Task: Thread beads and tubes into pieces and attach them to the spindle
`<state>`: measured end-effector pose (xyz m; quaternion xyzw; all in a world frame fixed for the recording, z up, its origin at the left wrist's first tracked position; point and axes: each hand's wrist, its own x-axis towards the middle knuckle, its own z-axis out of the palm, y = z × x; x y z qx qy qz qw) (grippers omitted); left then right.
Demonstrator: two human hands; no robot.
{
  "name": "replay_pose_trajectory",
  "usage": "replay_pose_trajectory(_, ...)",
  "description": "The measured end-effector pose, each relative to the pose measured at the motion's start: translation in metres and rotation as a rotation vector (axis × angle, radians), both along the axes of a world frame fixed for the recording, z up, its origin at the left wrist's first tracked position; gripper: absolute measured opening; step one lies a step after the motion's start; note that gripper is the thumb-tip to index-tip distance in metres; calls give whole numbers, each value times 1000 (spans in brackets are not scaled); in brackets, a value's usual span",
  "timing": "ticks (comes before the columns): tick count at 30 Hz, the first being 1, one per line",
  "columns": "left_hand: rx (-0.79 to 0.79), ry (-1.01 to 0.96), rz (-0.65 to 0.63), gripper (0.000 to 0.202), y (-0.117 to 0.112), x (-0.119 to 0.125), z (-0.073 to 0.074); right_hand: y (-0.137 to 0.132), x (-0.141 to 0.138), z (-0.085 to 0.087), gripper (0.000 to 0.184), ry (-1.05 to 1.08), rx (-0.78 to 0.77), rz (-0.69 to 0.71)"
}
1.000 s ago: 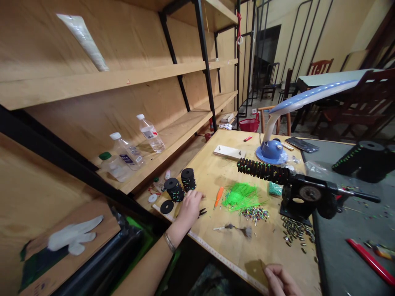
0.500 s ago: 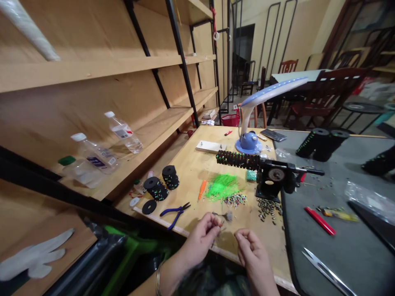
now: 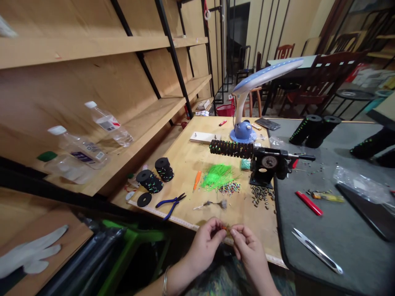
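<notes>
My left hand (image 3: 206, 242) and my right hand (image 3: 247, 243) meet at the near edge of the wooden table (image 3: 197, 156), fingertips pinched together on a tiny orange-tipped piece (image 3: 224, 228) between them. Just beyond lie a small feathered lure (image 3: 212, 204), blue-handled pliers (image 3: 170, 203), an orange tool (image 3: 195, 180), a heap of green strands (image 3: 217, 177) and small coloured beads (image 3: 230, 188). A black vise (image 3: 267, 167) holds a studded black foam roll (image 3: 231, 148).
Black foam spools (image 3: 156, 176) sit at the table's left by a tape measure (image 3: 163, 215). A grey mat (image 3: 336, 205) on the right carries thread snips (image 3: 317, 250), a red lighter (image 3: 308, 202) and foam rolls (image 3: 314, 130). A blue lamp (image 3: 247, 127) stands behind; bottles (image 3: 92, 139) lie on the shelf.
My left hand left the pliers by the spools and came back to the near edge. Both hands have closed together on the small piece. The view swung right and down.
</notes>
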<state>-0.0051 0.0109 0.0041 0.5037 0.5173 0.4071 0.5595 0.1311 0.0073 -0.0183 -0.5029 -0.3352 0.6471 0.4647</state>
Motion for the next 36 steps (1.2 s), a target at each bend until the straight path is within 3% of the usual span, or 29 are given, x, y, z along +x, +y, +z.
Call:
replay_pose_trajectory(5, 124, 281, -5, 13, -5, 1, 1, -1, 1, 2, 54, -22, 4, -14)
replay_pose_trajectory(9, 161, 343, -16, 11, -6, 0, 1, 0, 2, 5, 53, -29, -5, -65)
replay_pose_trajectory(12, 109, 247, -19, 13, -6, 1, 0, 0, 3, 5, 51, -16, -2, -92)
replay_pose_trajectory(18, -212, -124, -110, 34, -5, 8, -3, -2, 3, -2, 48, 32, 4, -9)
replay_pose_trajectory(24, -285, -216, -115, 40, -4, 10, 1, -4, 4, -3, 50, 7, -7, 14)
replay_pose_trajectory(29, -246, -280, -110, 37, -2, 9, 5, -6, 4, -3, 45, 9, 17, 8)
replay_pose_trajectory(36, -245, -239, -48, 36, -3, 10, 2, -7, 3, -10, 43, 39, 28, 16)
